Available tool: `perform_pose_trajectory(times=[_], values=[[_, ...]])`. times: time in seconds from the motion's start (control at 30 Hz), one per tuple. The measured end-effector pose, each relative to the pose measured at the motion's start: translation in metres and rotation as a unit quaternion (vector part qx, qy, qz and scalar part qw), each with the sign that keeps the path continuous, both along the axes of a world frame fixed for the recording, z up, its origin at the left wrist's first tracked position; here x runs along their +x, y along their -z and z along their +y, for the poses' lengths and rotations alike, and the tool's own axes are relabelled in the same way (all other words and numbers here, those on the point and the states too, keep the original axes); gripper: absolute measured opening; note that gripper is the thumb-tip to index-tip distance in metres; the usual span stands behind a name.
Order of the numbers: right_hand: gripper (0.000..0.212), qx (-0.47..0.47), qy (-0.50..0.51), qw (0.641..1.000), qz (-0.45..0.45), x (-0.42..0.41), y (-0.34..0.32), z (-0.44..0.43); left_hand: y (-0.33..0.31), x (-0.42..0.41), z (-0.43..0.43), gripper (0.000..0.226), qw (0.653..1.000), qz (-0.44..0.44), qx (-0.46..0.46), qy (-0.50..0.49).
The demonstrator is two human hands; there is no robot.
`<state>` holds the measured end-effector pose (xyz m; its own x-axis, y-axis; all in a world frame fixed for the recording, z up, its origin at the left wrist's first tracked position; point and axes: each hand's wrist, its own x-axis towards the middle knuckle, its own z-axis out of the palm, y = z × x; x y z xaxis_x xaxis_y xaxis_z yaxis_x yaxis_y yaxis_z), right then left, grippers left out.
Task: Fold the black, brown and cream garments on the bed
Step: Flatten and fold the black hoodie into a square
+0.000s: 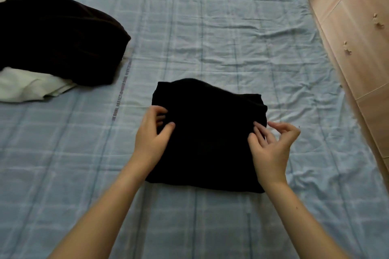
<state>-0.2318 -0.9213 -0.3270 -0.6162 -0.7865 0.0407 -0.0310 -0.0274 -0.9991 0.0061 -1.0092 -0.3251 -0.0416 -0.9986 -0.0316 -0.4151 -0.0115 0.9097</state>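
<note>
**Black garment folded at mid-bed**

The black garment point(207, 139) lies as a near-square packet, its humped edge pointing away. The left hand point(151, 132) pinches its left edge. The right hand point(271, 147) touches the right edge, grip unclear. Open bed point(210, 27) surrounds it. The brown garment point(59, 38) and cream garment point(27, 86) are heaped far left, with floor point(357, 27) to the right.
</note>
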Motion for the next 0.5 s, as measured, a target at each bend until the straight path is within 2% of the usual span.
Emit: perform_pose_trajectory(times=[0.03, 0.07, 0.1, 0.17, 0.2, 0.23, 0.33, 0.4, 0.5], values=[[0.047, 0.008, -0.001, 1.0, 0.016, 0.0, -0.002, -0.006, 0.003, -0.002, -0.003, 0.039, 0.995, -0.091, -0.017, 0.044], [0.036, 0.028, -0.016, 0.996, 0.083, -0.001, -0.003, -0.012, 0.005, -0.004, -0.005, 0.047, 0.982, -0.173, -0.024, 0.076], [0.032, 0.074, -0.05, 0.976, 0.199, -0.002, 0.0, -0.019, 0.008, -0.005, -0.007, 0.053, 0.963, -0.252, -0.029, 0.092], [0.045, 0.219, -0.147, 0.875, 0.406, -0.005, 0.009, -0.029, 0.016, -0.008, -0.011, 0.058, 0.922, -0.372, -0.028, 0.107], [0.046, 0.288, -0.177, 0.835, 0.434, -0.005, 0.013, -0.034, 0.02, -0.009, -0.013, 0.059, 0.913, -0.393, -0.009, 0.114], [0.047, 0.339, -0.194, 0.821, 0.417, -0.005, 0.015, -0.038, 0.023, -0.011, -0.016, 0.059, 0.912, -0.389, 0.022, 0.126], [0.042, 0.353, -0.182, 0.851, 0.344, -0.009, 0.015, -0.043, 0.022, -0.01, -0.025, 0.054, 0.947, -0.284, 0.082, 0.127], [0.039, 0.342, -0.133, 0.878, 0.306, -0.012, 0.011, -0.038, 0.019, -0.001, -0.026, 0.045, 0.978, -0.186, 0.055, 0.08], [0.042, 0.325, -0.134, 0.885, 0.306, -0.012, 0.009, -0.023, 0.018, 0.011, -0.013, 0.046, 0.988, -0.148, 0.011, 0.05]])
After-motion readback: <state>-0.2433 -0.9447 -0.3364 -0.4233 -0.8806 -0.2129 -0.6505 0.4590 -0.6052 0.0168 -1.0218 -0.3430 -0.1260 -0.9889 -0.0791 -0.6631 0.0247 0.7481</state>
